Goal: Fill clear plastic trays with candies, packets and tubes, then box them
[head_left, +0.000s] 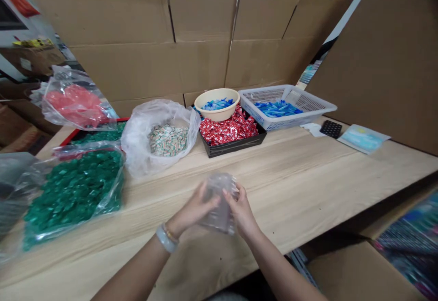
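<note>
Both my hands hold a small clear plastic bag (219,200) just above the wooden table (308,173). My left hand (195,209) grips its left side, fingers closed on the film; a pale bangle sits on that wrist. My right hand (241,212) pinches the bag's right edge. The bag looks empty and crumpled. Closest beyond it is an open clear bag of pale wrapped candies (167,139).
A bag of green candies (73,191) lies at left, a bag of red ones (75,102) behind it. A black tray of red packets (229,132), a beige bowl (217,104) and a white basket (284,107) with blue packets stand behind. Cardboard walls surround the table; a calculator (330,129) lies right.
</note>
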`<state>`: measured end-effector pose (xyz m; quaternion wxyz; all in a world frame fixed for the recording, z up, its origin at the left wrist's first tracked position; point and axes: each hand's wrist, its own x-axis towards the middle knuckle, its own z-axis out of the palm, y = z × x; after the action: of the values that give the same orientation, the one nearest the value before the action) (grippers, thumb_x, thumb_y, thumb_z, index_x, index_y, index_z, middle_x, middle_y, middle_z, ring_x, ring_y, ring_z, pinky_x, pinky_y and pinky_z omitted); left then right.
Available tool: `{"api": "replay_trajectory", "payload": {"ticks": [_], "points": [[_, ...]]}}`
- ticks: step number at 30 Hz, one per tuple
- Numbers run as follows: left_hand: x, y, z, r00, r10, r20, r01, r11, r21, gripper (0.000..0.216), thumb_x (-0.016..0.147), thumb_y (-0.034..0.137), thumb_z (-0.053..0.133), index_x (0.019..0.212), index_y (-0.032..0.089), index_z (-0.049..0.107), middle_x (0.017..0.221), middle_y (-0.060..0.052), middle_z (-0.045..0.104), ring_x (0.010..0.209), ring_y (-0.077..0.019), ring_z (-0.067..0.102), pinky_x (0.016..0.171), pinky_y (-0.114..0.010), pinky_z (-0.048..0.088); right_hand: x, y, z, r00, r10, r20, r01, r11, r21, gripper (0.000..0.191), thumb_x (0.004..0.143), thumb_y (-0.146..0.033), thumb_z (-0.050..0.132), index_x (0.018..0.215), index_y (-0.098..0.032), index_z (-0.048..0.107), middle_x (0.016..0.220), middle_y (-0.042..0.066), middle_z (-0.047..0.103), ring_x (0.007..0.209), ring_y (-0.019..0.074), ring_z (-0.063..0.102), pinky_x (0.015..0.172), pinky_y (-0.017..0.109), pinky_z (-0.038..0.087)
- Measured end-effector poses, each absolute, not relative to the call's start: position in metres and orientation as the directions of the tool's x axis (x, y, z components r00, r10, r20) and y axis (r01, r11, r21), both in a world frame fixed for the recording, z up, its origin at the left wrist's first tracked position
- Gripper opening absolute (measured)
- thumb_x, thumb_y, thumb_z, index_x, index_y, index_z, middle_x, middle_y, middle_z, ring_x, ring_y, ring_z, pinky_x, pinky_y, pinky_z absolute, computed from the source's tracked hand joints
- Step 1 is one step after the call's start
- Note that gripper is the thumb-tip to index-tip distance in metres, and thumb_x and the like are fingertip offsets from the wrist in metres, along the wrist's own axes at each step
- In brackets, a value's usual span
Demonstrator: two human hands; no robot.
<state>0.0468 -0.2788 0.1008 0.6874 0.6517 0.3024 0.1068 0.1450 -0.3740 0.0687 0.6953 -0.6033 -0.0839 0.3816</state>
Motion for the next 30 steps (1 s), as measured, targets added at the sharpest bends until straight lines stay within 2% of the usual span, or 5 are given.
{"api": "replay_trajectory", "payload": {"ticks": [8, 20, 24, 27, 30], "points": [[0.056, -0.287, 0.105, 0.849, 0.364, -0.382, 0.241, 0.378, 0.894, 0.05, 0.059, 0.025, 0.069, 0.103, 0.015, 0.049, 0.085, -0.003, 0.059, 0.072, -0.0135, 0.055, 0.064, -0.024, 0.042, 0.152, -0.373, 0.069, 0.419, 0.848, -0.323, -0.58, -0.024, -0.814, 0.035, 0.061, -0.043, 0.066, 0.075, -0.021, 0.044, 0.059, -0.007, 0.047, 0.045, 0.0069, 0.045, 0.04, 0.022, 0.044], [0.071, -0.299, 0.102, 0.832, 0.475, -0.287, 0.217, 0.197, 0.956, 0.05, 0.063, 0.026, 0.065, 0.108, 0.016, 0.047, 0.097, -0.006, 0.059, 0.086, -0.0197, 0.054, 0.077, -0.03, 0.041, 0.183, -0.384, 0.089, 0.399, 0.807, -0.436, -0.418, -0.263, -0.869, 0.023, 0.058, -0.032, 0.06, 0.059, -0.016, 0.044, 0.043, -0.005, 0.052, 0.036, 0.0107, 0.052, 0.036, 0.021, 0.045], [0.082, -0.291, 0.107, 0.69, 0.607, -0.393, 0.376, 0.163, 0.912, 0.062, 0.063, 0.031, 0.062, 0.119, 0.018, 0.038, 0.108, -0.007, 0.056, 0.095, -0.0246, 0.053, 0.082, -0.035, 0.04, 0.236, -0.43, 0.077, 0.613, 0.696, -0.373, -0.425, -0.108, -0.899, 0.018, 0.064, -0.03, 0.057, 0.062, -0.016, 0.046, 0.047, -0.003, 0.055, 0.042, 0.0103, 0.055, 0.042, 0.021, 0.047], [0.106, -0.284, 0.107, 0.664, 0.669, -0.334, 0.48, -0.038, 0.877, 0.07, 0.059, 0.033, 0.063, 0.121, 0.016, 0.036, 0.11, -0.009, 0.054, 0.1, -0.0269, 0.05, 0.088, -0.039, 0.037, 0.309, -0.46, 0.064, 0.829, 0.485, -0.278, -0.332, 0.027, -0.943, 0.015, 0.069, -0.029, 0.054, 0.065, -0.017, 0.046, 0.057, -0.003, 0.056, 0.057, 0.0096, 0.059, 0.058, 0.022, 0.05], [0.133, -0.285, 0.101, 0.78, 0.594, -0.199, 0.446, -0.304, 0.842, 0.065, 0.057, 0.032, 0.062, 0.117, 0.016, 0.042, 0.109, -0.008, 0.054, 0.105, -0.0278, 0.047, 0.093, -0.042, 0.033, 0.373, -0.471, 0.053, 0.891, 0.299, -0.34, -0.288, -0.207, -0.935, 0.013, 0.072, -0.025, 0.049, 0.062, -0.016, 0.046, 0.06, 0.002, 0.056, 0.064, 0.0144, 0.061, 0.064, 0.029, 0.051]]}}
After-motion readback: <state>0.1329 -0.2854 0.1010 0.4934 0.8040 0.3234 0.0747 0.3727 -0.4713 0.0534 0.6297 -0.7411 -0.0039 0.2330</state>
